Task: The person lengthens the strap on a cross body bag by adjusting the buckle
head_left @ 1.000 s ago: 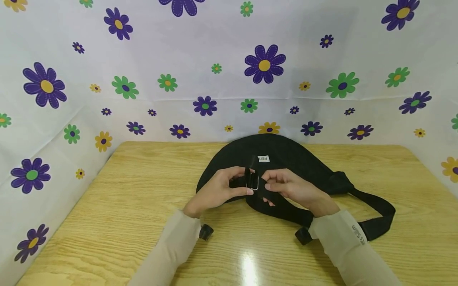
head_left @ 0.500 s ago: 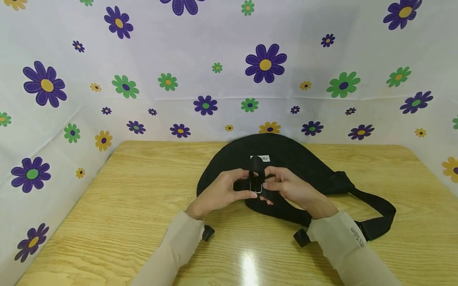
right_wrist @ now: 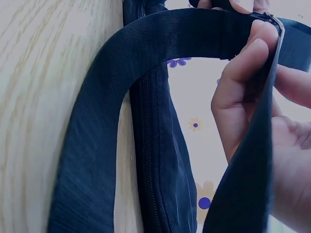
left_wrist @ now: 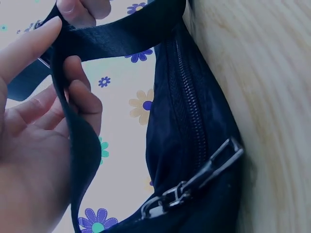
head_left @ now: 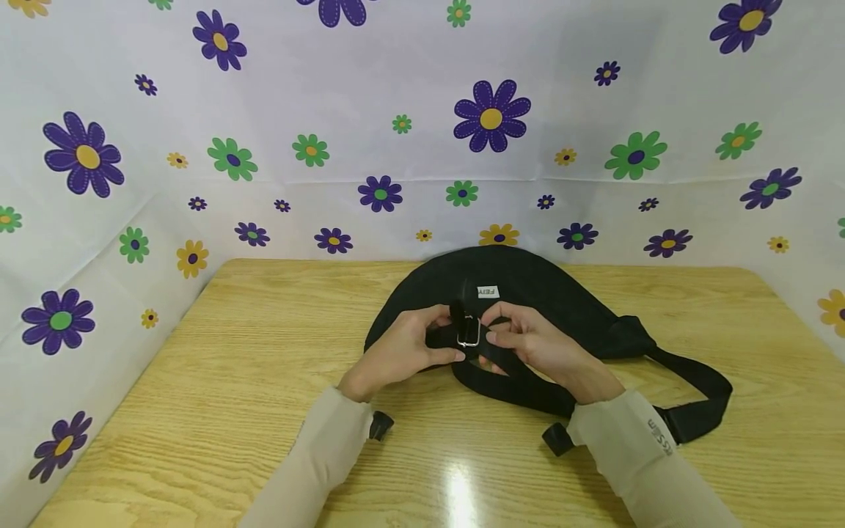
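Observation:
A black crescent-shaped sling bag point(head_left: 422, 286) lies on the table with a small white label point(head_left: 488, 292) on its face. Between the two hands, a silver metal slider buckle point(head_left: 469, 342) is held up with black webbing threaded at it. My left hand point(head_left: 394, 350) pinches the strap at the buckle's left side, thumb in front. From the right, my right hand point(head_left: 541, 350) pinches the webbing strap point(right_wrist: 87, 126) between thumb and fingers, close beside the buckle. A metal zipper pull point(left_wrist: 209, 167) hangs from the bag's zipper in the left wrist view.
The wooden table point(head_left: 264, 330) carries the bag near its back edge. A strap loop point(head_left: 713, 396) spreads to the right on the tabletop. Behind and to the left hangs a white flower-printed cloth point(head_left: 297, 88). Small black devices point(head_left: 557, 438) sit at both wrists.
The buckle dipped and shifted right half a second ago, then came back left and up, its frame turned more toward the head camera. Both hands have kept their places with small finger shifts.

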`<state>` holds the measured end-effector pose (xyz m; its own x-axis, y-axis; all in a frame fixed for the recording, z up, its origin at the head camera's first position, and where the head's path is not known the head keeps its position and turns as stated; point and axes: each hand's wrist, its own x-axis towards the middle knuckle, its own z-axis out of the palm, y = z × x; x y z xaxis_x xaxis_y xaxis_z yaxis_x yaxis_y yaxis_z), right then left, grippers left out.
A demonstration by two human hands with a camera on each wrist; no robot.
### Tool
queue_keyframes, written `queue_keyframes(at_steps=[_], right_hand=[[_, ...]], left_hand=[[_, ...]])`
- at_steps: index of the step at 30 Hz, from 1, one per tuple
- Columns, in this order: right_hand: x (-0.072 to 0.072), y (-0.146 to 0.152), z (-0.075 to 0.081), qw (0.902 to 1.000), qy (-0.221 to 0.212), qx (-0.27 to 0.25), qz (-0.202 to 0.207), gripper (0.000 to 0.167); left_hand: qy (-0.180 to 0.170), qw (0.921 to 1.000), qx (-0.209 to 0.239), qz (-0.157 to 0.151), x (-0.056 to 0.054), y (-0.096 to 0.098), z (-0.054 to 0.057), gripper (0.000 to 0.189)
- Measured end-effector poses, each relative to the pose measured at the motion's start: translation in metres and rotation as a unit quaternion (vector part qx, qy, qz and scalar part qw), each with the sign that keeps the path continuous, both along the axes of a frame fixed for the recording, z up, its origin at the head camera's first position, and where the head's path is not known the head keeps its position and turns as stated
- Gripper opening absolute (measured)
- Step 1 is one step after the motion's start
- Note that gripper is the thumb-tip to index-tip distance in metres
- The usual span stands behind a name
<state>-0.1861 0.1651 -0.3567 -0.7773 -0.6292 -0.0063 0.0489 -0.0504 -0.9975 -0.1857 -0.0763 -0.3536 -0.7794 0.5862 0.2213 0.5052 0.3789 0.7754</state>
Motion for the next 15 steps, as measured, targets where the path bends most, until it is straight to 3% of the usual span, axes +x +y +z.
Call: queue_keyframes(at_steps=[3,15], right_hand=[[0.0000,-0.0011,-0.0006,1.0000,-0.002,0.001,-0.005,0.014],[0.0012,-0.0044,0.0010,0.9998,0.006,0.012,-0.012,0.019]], left_hand=[[0.002,0.9998,-0.006,0.020,0.0001,-0.0007,0.0013,0.040],[0.010,0.9995,-0.007,0.027,0.0013,-0.0019,0.0031,0.041]])
